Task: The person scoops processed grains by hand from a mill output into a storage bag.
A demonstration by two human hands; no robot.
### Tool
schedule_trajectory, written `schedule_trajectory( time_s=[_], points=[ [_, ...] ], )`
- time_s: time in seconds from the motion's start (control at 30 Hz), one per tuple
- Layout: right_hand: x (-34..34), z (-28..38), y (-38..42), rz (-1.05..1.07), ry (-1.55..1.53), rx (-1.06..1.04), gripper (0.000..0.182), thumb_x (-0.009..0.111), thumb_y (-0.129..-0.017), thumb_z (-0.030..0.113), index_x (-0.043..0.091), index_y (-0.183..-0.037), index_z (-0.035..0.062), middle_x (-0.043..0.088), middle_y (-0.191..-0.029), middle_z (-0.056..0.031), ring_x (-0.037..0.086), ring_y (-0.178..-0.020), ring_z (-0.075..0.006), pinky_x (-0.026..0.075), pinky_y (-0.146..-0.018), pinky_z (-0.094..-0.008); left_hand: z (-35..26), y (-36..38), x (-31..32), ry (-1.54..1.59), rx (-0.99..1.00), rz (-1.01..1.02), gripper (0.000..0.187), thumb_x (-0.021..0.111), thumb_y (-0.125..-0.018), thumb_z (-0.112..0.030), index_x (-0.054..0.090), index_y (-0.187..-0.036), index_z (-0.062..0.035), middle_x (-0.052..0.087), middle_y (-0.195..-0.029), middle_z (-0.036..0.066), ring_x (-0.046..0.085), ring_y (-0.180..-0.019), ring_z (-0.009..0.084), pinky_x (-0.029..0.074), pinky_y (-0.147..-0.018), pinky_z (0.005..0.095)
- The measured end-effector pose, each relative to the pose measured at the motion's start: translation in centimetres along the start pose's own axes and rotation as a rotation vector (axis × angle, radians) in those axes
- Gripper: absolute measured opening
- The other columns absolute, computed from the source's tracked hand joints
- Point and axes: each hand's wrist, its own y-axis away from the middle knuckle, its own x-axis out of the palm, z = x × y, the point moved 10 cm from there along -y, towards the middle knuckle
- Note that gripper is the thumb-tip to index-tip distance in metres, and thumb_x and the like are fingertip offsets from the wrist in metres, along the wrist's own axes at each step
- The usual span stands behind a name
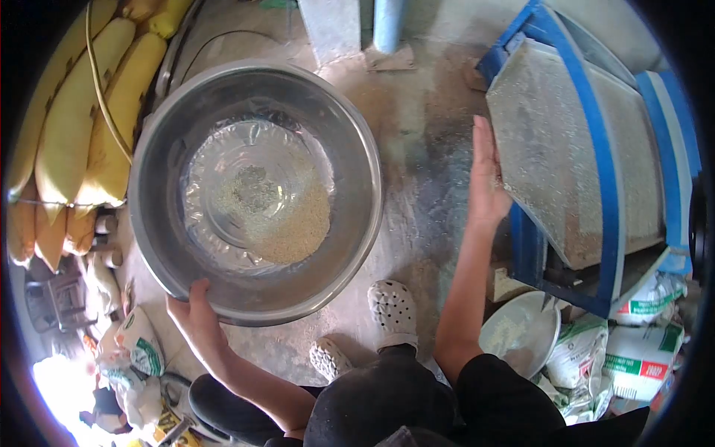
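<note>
My left hand (197,320) grips the near rim of a large metal basin (354,246), its thumb over the edge. Pale brown grains (302,227) lie in the bottom of the basin, mostly on the right side. At the right, my right hand (488,179) is raised with its fingers stretched out, held at the left edge of a grey metal panel (547,141). That panel sits inside a blue metal frame (607,164). Whether the palm touches the panel edge is hard to tell.
Long yellow sacks (63,127) are stacked at the left. A second metal bowl (525,331) with pale residue stands below the blue frame, beside printed bags (640,357). A grey post (331,30) and a pipe (389,26) rise at the back.
</note>
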Motion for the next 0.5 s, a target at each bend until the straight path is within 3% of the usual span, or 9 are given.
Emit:
schedule_trajectory(
  time_s=[0.03,0.17,0.5],
  points=[
    [-0.3,-0.3,0.0,-0.017,-0.015,0.008,0.070,0.042,-0.097,0.027,0.002,-0.147,-0.0031,0.000,-0.156,-0.0164,0.000,-0.142,-0.0385,0.003,-0.116,-0.0530,-1.8,0.5,-0.7,-0.005,0.076,-0.060,0.044,0.058,-0.075,-0.004,0.053,-0.117,0.0081,0.061,-0.102,0.013,0.057,-0.091,0.0201,0.043,-0.086,0.0293],
    [-0.6,0.1,0.6,-0.067,-0.004,-0.047,0.063,0.039,-0.099,0.023,0.007,-0.147,-0.0019,0.005,-0.155,-0.0168,0.003,-0.142,-0.0375,0.006,-0.116,-0.0537,-4.5,0.1,-4.3,-0.124,0.235,-0.174,0.042,0.058,-0.077,-0.006,0.054,-0.117,0.0068,0.062,-0.107,0.012,0.057,-0.096,0.0201,0.041,-0.091,0.0300],
    [-0.7,1.5,1.4,-0.056,0.012,-0.048,0.056,0.037,-0.100,0.019,0.014,-0.147,0.0011,0.008,-0.155,-0.0133,0.006,-0.142,-0.0369,0.009,-0.117,-0.0549,-4.6,-1.7,-10.6,-0.391,0.349,-0.493,0.038,0.057,-0.082,-0.010,0.057,-0.116,0.0067,0.066,-0.098,0.014,0.061,-0.086,0.0221,0.047,-0.082,0.0342]
  ],
)
